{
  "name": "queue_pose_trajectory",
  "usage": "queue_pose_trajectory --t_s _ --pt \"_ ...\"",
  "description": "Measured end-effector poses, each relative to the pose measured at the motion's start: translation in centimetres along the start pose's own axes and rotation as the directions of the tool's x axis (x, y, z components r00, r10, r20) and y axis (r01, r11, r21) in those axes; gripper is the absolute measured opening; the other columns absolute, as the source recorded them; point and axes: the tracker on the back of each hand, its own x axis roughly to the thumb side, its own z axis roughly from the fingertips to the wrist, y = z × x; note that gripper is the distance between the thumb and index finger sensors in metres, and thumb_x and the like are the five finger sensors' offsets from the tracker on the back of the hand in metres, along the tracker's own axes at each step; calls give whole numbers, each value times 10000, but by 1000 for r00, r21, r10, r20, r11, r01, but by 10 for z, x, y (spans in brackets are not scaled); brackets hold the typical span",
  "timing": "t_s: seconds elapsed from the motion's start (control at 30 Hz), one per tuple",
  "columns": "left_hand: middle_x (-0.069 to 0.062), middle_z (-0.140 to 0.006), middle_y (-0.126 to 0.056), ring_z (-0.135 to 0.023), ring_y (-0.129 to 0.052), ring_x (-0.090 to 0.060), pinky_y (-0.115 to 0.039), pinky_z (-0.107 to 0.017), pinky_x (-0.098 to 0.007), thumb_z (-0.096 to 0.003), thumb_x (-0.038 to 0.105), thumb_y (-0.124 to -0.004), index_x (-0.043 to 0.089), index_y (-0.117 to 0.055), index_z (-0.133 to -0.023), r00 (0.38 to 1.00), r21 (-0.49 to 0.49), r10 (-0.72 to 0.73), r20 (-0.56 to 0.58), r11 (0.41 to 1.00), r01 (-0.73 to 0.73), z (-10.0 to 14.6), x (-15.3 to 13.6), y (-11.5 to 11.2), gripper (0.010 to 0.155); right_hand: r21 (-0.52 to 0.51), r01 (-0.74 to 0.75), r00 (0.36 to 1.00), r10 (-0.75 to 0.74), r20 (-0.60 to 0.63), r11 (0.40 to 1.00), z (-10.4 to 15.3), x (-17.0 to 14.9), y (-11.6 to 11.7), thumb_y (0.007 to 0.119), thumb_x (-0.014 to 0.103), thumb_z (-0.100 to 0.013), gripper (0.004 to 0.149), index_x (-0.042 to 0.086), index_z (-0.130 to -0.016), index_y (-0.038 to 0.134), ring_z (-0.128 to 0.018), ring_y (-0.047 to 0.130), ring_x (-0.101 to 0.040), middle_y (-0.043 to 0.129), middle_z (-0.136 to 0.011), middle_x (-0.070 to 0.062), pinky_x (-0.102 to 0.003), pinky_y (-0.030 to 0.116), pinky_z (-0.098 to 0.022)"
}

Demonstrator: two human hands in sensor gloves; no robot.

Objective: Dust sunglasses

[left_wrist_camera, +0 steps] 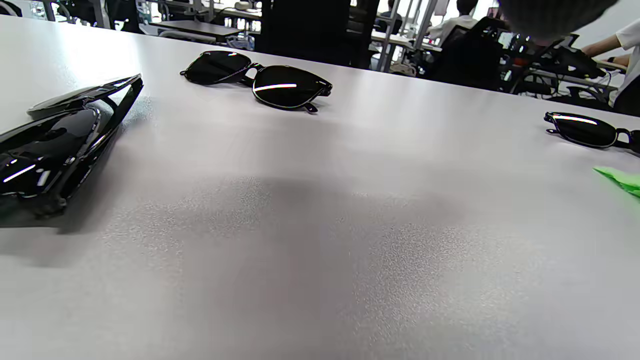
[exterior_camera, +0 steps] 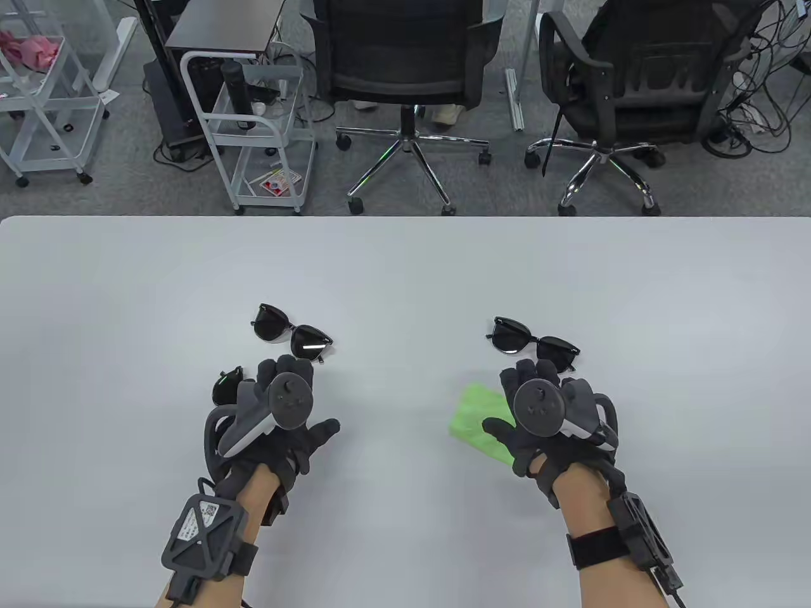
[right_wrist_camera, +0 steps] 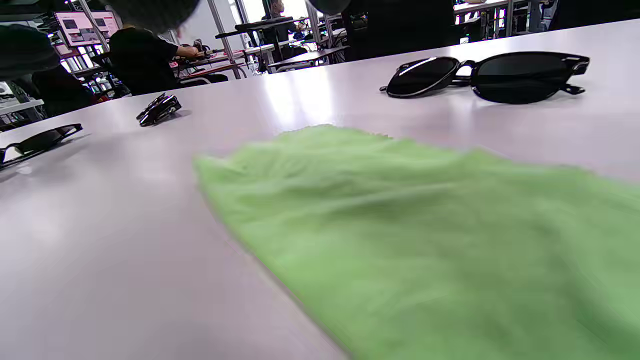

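Table view: dusting looks not yet begun. The left hand (exterior_camera: pixel 272 418) hovers with loose, empty fingers beside a folded pair of sunglasses (exterior_camera: pixel 226 385). The right hand (exterior_camera: pixel 551 418) hangs relaxed over the green cloth (exterior_camera: pixel 478 415), holding nothing.

Left wrist view: a second pair (left_wrist_camera: pixel 257 82) lies on the worktop (left_wrist_camera: pixel 320 225).

Right wrist view: a third pair (right_wrist_camera: pixel 487 75) lies beyond the cloth; next, probably, the right grip takes the cloth.

folded sunglasses (left_wrist_camera: pixel 55 145) near left | open pair (left_wrist_camera: pixel 257 82) farther back | third pair (left_wrist_camera: pixel 590 130) right (green cloth (left_wrist_camera: pixel 622 179) just beside)
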Motion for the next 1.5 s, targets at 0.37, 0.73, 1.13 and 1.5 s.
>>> queue_pose_trajectory --t_s 0.37,0.73,1.13,1.5 --pt "-16 -1153 -126 -1079 -156 -333 -243 -756 -561 -325 735 -619 273 -134 -1051 1000 2 -1 4 1000 1 0 1 0 988 -5 6 1000 -6 3 1000 0 -1 -1 629 605 -476 842 59 -1073 396 -981 280 -548 303 -1123 -247 -733 333 -617" --pt "-16 -1159 -154 -1086 -184 -339 -255 -757 -565 -327 728 -630 276 -161 -1058 1000 11 -2 -27 1000 2 -1 -4 1 979 -11 17 1000 -17 2 1000 0 -3 -3 629 605 -475 843 58 -1073 396 -981 284 -549 305 -1123 -248 -733 335 -617" --pt "15 -1113 -652 -1075 -635 -312 -481 -757 -556 -348 597 -804 313 -563 -1054 921 75 -25 -389 995 59 -8 -73 4 798 -1 25 1000 -25 10 1000 0 -3 -3 638 597 -479 832 62 -1073 411 -981 300 -551 317 -1122 -251 -732 341 -615" --pt "-2 -1031 -762 -1011 -747 -327 -534 -733 -571 -262 808 -697 289 -702 -988 813 11 -93 -575 993 121 -11 -99 -10 892 3 14 1000 -14 6 1000 -1 -3 -3 640 596 -479 832 57 -1072 417 -977 308 -561 321 -1121 -255 -733 343 -614"
